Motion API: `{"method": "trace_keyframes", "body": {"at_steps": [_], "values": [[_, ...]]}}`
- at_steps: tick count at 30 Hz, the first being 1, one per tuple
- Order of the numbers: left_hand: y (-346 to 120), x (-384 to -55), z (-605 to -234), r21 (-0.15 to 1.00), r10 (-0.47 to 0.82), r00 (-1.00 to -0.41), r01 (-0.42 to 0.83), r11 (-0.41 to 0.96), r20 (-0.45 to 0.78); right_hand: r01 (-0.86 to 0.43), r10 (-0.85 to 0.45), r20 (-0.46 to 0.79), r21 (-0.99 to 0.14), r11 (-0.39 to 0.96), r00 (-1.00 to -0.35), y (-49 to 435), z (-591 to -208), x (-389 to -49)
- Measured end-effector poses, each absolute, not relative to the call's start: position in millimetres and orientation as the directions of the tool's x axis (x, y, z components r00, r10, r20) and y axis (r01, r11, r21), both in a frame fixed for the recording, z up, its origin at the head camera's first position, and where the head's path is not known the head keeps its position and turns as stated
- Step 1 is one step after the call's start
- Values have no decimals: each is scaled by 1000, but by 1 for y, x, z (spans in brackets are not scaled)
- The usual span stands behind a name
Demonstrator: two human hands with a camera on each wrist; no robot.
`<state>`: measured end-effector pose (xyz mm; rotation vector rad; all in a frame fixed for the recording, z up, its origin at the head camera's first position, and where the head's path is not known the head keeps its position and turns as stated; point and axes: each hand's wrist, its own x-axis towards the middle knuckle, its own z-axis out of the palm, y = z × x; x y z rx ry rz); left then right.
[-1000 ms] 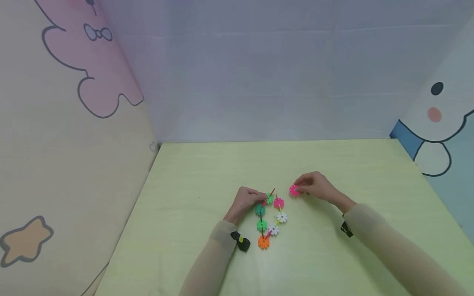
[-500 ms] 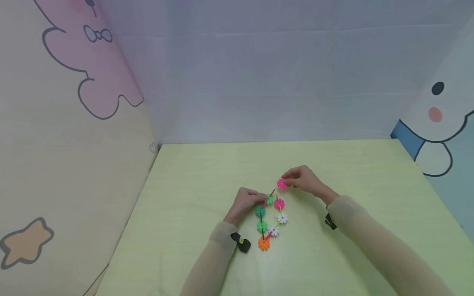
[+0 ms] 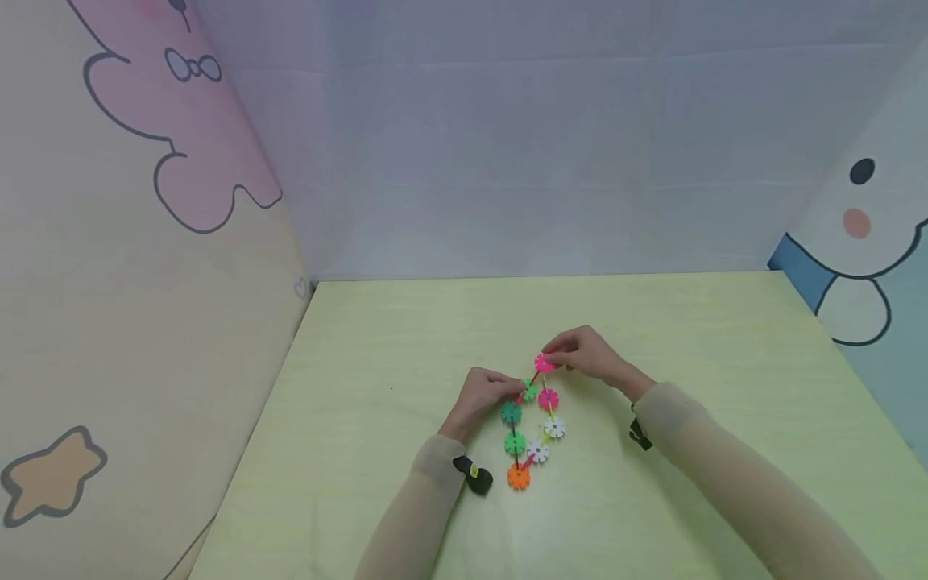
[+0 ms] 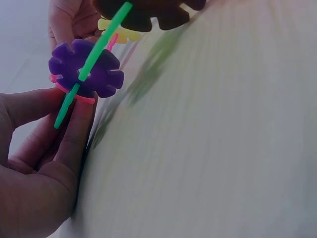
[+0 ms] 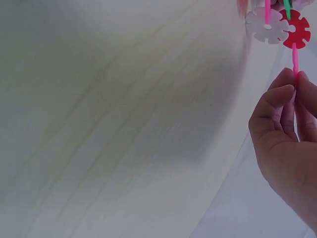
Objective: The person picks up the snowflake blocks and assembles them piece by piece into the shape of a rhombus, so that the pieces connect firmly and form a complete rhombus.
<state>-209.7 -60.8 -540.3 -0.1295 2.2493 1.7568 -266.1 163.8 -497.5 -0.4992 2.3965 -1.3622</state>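
Observation:
A loop-shaped chain of notched snowflake discs, some flat and some edge-on, lies between the hands in the head view. My left hand pinches the chain at a light green disc on its upper left. My right hand pinches a bright pink disc at the top, where it meets the end of an edge-on red disc. Below it are a second pink disc and a white disc. The left wrist view has finger and thumb beside a purple-looking disc.
An orange disc marks the near end of the loop. The pale yellow-green table meets a plain curtain-like backdrop at the rear. A patterned wall borders the left side.
My right hand has moved left with the bright pink disc, bringing it to the red disc at the chain's top. The left hand stays at the light green disc.

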Motion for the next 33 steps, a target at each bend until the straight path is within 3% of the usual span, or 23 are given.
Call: {"method": "trace_keyframes", "body": {"at_steps": [22, 33], "values": [[-55, -209, -542, 948, 80, -957, -262, 179, -279, -86, -488, -189, -869, 488, -852, 160, -496, -269], [-58, -210, -538, 932, 116, -950, -254, 258, -291, -101, -506, -188, -866, 490, -842, 157, -497, -271]]}}
